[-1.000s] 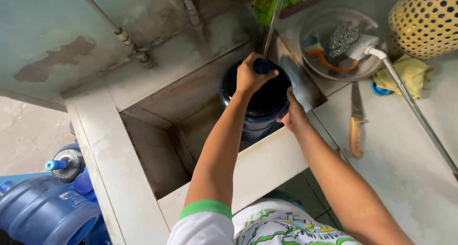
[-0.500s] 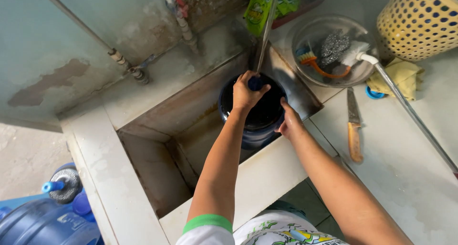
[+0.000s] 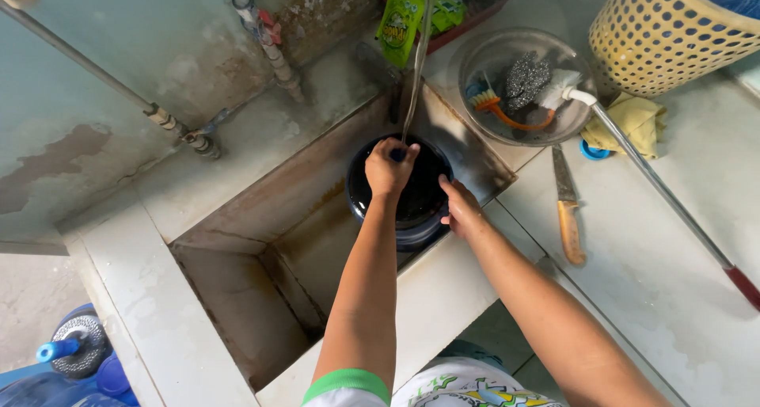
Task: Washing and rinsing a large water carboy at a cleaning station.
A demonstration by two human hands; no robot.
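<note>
A dark blue round container stands in the right end of a concrete sink. A thin stream of water falls from above onto its top. My left hand is closed around a small blue part at the top of the container, right where the stream lands. My right hand presses against the container's right side, fingers spread along its rim. The lower part of the container is hidden behind my arms and the sink wall.
On the counter to the right are a clear bowl holding a brush and steel wool, a knife, a yellow cloth, a long red-ended pole and a yellow basket. Green packets lie behind the sink. Blue water jugs stand at bottom left.
Both hands stay on the container. The view has shifted a little, so the sink sits lower in the frame.
</note>
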